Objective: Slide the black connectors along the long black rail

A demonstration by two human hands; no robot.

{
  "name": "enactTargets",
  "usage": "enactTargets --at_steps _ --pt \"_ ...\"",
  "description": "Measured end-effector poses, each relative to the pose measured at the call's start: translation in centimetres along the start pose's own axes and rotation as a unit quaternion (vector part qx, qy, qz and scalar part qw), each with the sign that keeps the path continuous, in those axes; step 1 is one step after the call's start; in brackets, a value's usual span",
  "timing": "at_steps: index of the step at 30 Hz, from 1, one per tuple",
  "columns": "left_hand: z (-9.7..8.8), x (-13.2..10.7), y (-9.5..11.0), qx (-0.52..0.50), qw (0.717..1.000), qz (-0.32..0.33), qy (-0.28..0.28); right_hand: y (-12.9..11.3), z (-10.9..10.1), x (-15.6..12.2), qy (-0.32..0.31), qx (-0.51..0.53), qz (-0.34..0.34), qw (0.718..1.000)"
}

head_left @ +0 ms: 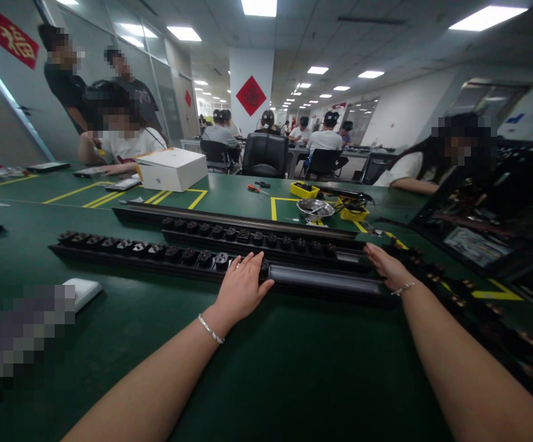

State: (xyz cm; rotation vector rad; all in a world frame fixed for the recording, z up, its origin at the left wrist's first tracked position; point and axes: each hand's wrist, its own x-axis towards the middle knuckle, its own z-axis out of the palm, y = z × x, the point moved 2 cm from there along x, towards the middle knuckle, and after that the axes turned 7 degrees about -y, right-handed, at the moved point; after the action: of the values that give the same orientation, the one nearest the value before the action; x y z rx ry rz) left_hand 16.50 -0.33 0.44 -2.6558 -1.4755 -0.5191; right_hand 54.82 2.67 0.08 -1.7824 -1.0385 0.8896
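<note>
A long black rail (326, 279) lies across the table in front of me, its right part bare and shiny. A row of small black socket-like blocks (190, 255) sits along its left part, a few with pale tops. My left hand (241, 287) rests over the right end of that row, fingers stretched out and thumb apart. Behind is a second black rail with a similar row of blocks (271, 240). Near the right ends of both rails my right hand (389, 269) is held edge-on with its fingers straight; its contact with them is unclear.
An empty-looking long channel (229, 220) lies behind the rails. Further back are a white box (174, 170), a metal bowl (315, 209), yellow bins (304, 189) and a screwdriver (256, 189). More blocks (473, 307) line the right. Co-workers sit across the table.
</note>
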Motion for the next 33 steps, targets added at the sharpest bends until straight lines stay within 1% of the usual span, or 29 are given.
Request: enactTargets --at_steps 3,6,9,11,12,13,14,15,17,19,20,21,23,26,29,33 --pt "0.0 0.0 0.0 0.002 1.0 -0.007 0.001 -0.3 0.2 -0.5 -0.016 -0.023 0.0 1.0" --pt "0.0 -0.1 0.1 0.01 1.0 -0.028 0.009 -0.7 0.0 -0.6 -0.017 -0.075 -0.025 0.997" --pt "0.0 -0.3 0.3 0.021 0.998 -0.051 0.02 -1.3 -0.2 -1.0 0.024 -0.119 -0.047 0.992" --pt "0.1 -0.4 0.4 0.023 0.998 -0.056 0.022 -2.1 0.5 -2.2 0.062 -0.157 -0.067 0.983" --pt "0.1 -0.4 0.5 0.022 0.998 -0.055 0.022 -2.6 1.2 -3.2 0.078 -0.178 -0.084 0.977" --pt "0.2 -0.5 0.5 0.021 0.998 -0.053 0.023 -3.3 2.3 -4.4 0.1 -0.233 -0.136 0.958" --pt "0.2 -0.5 0.5 0.019 0.998 -0.05 0.025 -3.9 3.7 -5.8 0.099 -0.277 -0.198 0.935" --pt "0.2 -0.5 0.4 0.018 0.998 -0.047 0.027 -4.5 5.4 -7.3 0.082 -0.307 -0.252 0.914" --pt "0.4 -0.5 0.3 0.016 0.998 -0.042 0.032 -5.4 9.2 -10.3 0.037 -0.336 -0.325 0.883" --pt "0.4 -0.5 0.2 0.016 0.999 -0.038 0.036 -6.2 12.8 -12.6 -0.004 -0.34 -0.363 0.867" --pt "0.4 -0.5 0.1 0.016 0.999 -0.036 0.036 -6.5 14.4 -13.4 -0.019 -0.335 -0.374 0.865" --pt "0.4 -0.5 0.1 0.017 0.999 -0.034 0.037 -6.9 15.9 -14.0 -0.029 -0.328 -0.375 0.866" --pt "0.4 -0.5 0.1 0.018 0.999 -0.031 0.034 -7.6 18.1 -14.4 -0.03 -0.311 -0.357 0.88" --pt "0.2 -0.5 0.1 0.021 0.999 -0.03 0.025 -8.5 20.2 -14.3 -0.023 -0.297 -0.307 0.904" --pt "0.2 -0.5 0.1 0.024 0.999 -0.027 0.022 -8.9 21.1 -14.2 -0.004 -0.317 -0.277 0.907" --pt "0.3 -0.5 0.1 0.027 0.999 -0.021 0.029 -8.8 21.1 -14.5 0.015 -0.332 -0.266 0.905"
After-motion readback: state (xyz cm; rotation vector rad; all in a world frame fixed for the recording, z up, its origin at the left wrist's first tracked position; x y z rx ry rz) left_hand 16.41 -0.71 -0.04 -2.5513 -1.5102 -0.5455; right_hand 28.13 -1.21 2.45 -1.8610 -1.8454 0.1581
